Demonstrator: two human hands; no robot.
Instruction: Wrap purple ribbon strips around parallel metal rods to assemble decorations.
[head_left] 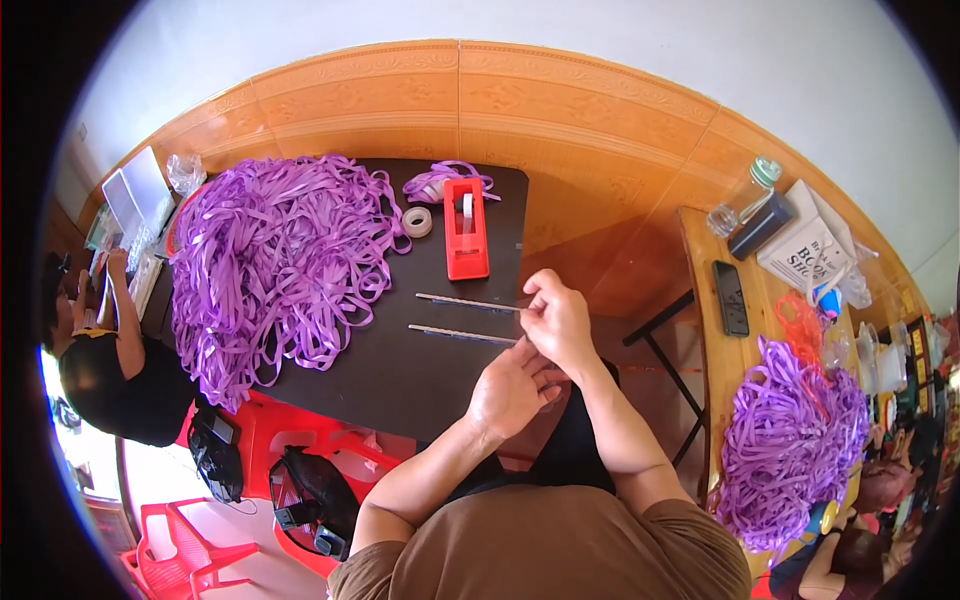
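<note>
While both hands meet at black table (400,370) edge, right hand (558,320) pinches thin strip (468,302); left hand (510,390) grip unclear.

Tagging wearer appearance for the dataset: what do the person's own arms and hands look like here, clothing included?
Both forearms are bare, coming out of short sleeves of a plain brown t-shirt. The left hand and right hand wear no gloves. No watch, bracelet or ring is visible from this view, and there are no markings on the sleeves.
</note>
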